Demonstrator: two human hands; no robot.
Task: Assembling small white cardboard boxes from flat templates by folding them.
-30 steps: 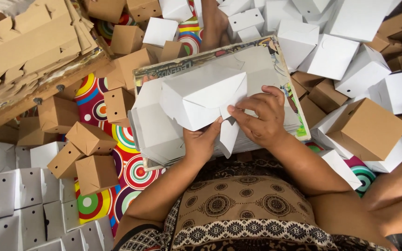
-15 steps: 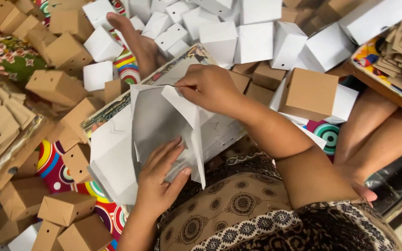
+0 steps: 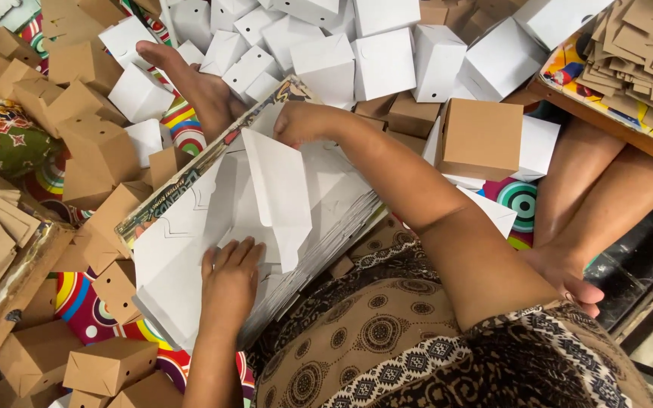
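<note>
Left hand lies flat, fingers spread, palm down on the white cardboard sheet; pressing, not gripping. Right hand is at the far edge of the sheet, fingers curled around the top of a raised flap; whether the fingertips pinch it shut, cannot tell, as they are hidden behind the card.

The sheet is the top of a stack of flat white sheets resting on the person's lap, over a patterned brown dress. Flap stands up tilted, roughly mid-sheet, between the two hands.

Surroundings: folded white boxes heaped at the far side; folded brown boxes heaped at the left and near left. One larger brown box sits right of the right forearm. Flat brown cut-outs are piled on a tray at far right. A bare foot lies among the boxes, far left of the stack. Bright circle-patterned mat beneath.
</note>
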